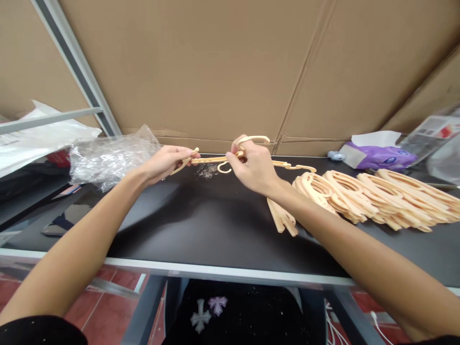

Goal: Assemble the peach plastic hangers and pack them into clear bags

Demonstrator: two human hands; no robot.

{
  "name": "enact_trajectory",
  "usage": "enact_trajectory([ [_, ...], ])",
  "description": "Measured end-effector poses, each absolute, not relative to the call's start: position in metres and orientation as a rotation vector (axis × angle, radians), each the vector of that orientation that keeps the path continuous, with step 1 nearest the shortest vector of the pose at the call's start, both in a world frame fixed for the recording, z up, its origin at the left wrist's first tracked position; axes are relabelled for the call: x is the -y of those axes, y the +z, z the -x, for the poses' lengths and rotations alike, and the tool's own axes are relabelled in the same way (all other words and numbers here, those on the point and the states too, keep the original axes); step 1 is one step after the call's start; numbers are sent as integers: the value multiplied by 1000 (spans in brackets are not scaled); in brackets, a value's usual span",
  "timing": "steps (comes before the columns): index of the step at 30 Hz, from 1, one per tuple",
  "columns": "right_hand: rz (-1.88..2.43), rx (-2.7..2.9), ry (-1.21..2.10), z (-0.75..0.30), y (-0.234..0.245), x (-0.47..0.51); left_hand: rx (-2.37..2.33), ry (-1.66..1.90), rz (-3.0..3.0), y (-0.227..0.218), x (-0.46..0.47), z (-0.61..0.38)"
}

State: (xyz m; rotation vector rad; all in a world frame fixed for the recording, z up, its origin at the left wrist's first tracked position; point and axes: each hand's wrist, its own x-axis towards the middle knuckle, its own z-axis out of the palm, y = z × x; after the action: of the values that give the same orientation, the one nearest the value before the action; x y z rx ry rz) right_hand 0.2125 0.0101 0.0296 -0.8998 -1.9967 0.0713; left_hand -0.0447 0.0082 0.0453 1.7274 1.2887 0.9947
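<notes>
A pale peach plastic hanger (212, 160) is held flat just above the black tabletop (201, 225). My left hand (163, 163) pinches its left arm end. My right hand (253, 165) is closed round the middle by the hook (251, 140), which curls up above my fingers. The hanger's right arm (298, 167) sticks out past my right wrist. To the right lies a long overlapping row of the same peach hangers (377, 194), with some ends (283, 220) poking out under my right forearm.
Crumpled clear plastic wrap (108, 158) sits at the back left. A purple tissue pack (381, 155) and a clear packet (427, 132) lie at the back right. Cardboard sheets (230, 67) wall off the back. Small crumbs (206, 171) lie beneath the hanger.
</notes>
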Motion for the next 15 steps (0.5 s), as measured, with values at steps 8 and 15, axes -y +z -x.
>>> enact_trajectory([
  [8, 978, 2004, 72, -215, 41, -10, -1427, 990, -1909, 49, -5, 51],
  [15, 1208, 2108, 74, -225, 60, -7, -1315, 729, -2187, 44, 1, 40],
])
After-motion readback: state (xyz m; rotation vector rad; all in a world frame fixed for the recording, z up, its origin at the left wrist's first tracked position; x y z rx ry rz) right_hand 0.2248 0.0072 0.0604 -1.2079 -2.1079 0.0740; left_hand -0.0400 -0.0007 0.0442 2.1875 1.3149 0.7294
